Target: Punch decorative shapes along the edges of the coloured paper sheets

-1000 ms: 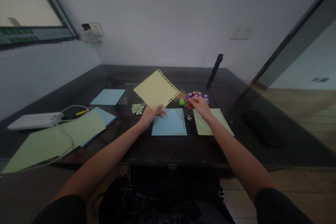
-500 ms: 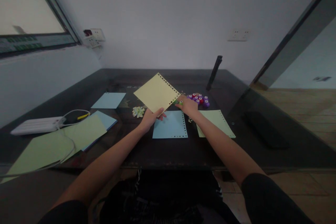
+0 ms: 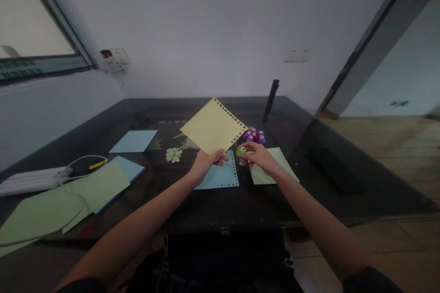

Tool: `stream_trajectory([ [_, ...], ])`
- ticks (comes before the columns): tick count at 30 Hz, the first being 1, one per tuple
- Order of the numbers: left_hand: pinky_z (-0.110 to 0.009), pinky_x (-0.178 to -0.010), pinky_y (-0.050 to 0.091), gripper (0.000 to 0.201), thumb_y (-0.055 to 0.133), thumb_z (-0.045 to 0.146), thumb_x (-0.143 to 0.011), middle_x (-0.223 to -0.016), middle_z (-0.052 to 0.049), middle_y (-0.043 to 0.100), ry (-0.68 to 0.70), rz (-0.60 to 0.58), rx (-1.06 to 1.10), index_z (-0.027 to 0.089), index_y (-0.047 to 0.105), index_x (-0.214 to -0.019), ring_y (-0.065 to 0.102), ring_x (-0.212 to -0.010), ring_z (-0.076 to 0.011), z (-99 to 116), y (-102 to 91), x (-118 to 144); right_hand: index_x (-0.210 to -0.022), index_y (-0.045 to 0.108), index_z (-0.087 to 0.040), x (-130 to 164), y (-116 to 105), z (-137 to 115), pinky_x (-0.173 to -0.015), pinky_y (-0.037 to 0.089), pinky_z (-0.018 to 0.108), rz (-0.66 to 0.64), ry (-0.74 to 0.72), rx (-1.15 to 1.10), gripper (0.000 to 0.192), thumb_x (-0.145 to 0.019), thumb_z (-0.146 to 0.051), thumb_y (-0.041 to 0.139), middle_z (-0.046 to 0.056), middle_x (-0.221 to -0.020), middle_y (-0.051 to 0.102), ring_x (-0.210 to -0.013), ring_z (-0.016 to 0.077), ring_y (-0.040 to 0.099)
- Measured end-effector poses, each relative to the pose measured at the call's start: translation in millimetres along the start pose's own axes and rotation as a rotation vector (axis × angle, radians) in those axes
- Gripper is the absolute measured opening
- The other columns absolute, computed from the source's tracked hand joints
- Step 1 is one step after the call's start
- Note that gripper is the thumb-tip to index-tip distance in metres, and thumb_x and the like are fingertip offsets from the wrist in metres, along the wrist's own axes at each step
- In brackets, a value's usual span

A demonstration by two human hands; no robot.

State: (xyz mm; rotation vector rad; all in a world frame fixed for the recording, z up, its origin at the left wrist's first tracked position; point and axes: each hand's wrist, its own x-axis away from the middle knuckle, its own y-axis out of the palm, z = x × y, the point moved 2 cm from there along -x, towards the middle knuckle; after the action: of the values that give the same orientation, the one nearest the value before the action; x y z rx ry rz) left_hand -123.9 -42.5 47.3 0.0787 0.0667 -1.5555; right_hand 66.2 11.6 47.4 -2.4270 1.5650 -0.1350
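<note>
My left hand (image 3: 204, 165) pinches the lower corner of a pale yellow sheet of paper (image 3: 213, 123), held tilted above the desk. Small shaped holes run along the sheet's two right-hand edges. Between the fingertips of my right hand (image 3: 259, 156) is a small green craft punch (image 3: 241, 150) with a white spot on top. It sits just below the sheet's right corner, apart from it. Under my hands lies a light blue sheet (image 3: 220, 177) with holes along its edges. A pale green sheet (image 3: 263, 175), partly covered by my right arm, lies beside it.
Several purple and red punches (image 3: 254, 136) cluster behind my right hand. A heap of small paper cutouts (image 3: 173, 154) lies to the left. Farther left are another blue sheet (image 3: 134, 141), stacked papers (image 3: 103, 185) and a power strip (image 3: 34, 179) with a cable. A black upright object (image 3: 271, 100) stands behind.
My right hand has drawn the green punch away from the yellow sheet's right corner, down and toward me. My left hand still holds the sheet. The camera view has shifted slightly.
</note>
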Motion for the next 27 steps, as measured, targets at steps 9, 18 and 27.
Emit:
stream_trajectory([
  [9,-0.024,-0.050,0.040,0.026,0.063,0.037,-0.075,-0.071,-0.007,0.070,0.018,0.013,0.103,0.012,0.064,-0.082,0.054,-0.049,-0.0103,-8,44.3,-6,-0.101,0.063,-0.020,13,-2,10,-0.077,0.056,0.035,0.100,0.019,-0.505,0.040,-0.065,-0.032,0.077,0.007,-0.101,0.067,-0.075,0.0172,0.069],
  [18,-0.023,-0.050,0.043,0.026,0.064,0.034,-0.075,-0.080,-0.008,0.072,0.025,0.082,-0.005,0.012,0.066,-0.089,0.061,-0.057,-0.0127,-10,27.6,-7,-0.105,0.061,-0.022,15,9,10,-0.073,0.057,0.035,0.131,0.023,-0.459,0.046,-0.063,-0.035,0.077,0.005,-0.092,0.067,-0.071,0.0171,0.067],
  [27,-0.024,-0.051,0.048,0.026,0.067,0.033,-0.071,-0.079,-0.009,0.071,0.059,0.159,-0.016,0.011,0.067,-0.085,0.063,-0.064,-0.0160,-18,28.4,-8,-0.095,0.063,-0.019,11,16,18,-0.079,0.052,0.035,0.245,0.010,-0.485,0.048,-0.053,-0.029,0.082,0.005,-0.087,0.069,-0.081,0.0193,0.065],
])
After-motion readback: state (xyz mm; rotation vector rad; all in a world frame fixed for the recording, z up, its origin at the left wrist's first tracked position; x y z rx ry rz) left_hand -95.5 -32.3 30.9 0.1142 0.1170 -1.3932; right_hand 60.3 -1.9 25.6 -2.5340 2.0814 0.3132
